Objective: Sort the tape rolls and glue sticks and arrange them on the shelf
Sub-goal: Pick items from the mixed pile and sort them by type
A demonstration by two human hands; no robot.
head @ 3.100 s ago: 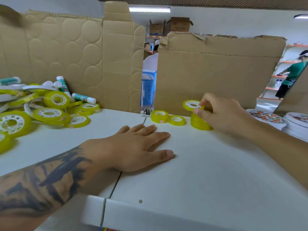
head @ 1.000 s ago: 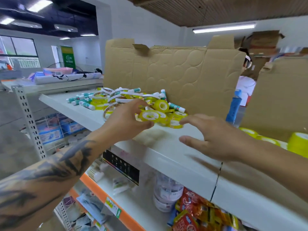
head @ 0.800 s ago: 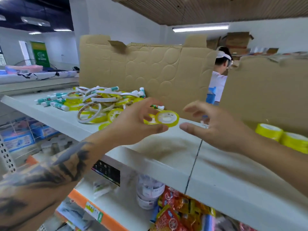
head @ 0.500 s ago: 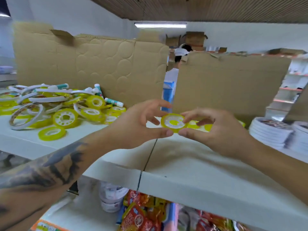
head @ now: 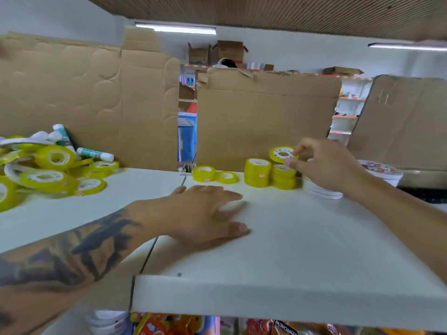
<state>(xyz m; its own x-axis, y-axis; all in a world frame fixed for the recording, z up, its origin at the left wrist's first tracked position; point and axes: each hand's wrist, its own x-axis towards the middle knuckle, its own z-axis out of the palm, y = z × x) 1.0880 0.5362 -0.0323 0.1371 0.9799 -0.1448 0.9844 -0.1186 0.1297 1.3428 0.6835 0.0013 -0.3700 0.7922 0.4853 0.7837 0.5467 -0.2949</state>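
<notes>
On the white shelf point(head: 278, 238) the left hand point(head: 203, 213) is laid flat with fingers spread, empty, while a yellow tape roll point(head: 281, 154) is pinched tilted by the right hand point(head: 324, 163) just above the shorter tape stack point(head: 283, 176).

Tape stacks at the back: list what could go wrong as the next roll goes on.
The right hand pinches a tilted tape roll above the shorter stack; set down off-centre, it might slide off. The taller stack stands right beside it, so a nudge could topple both.
</notes>
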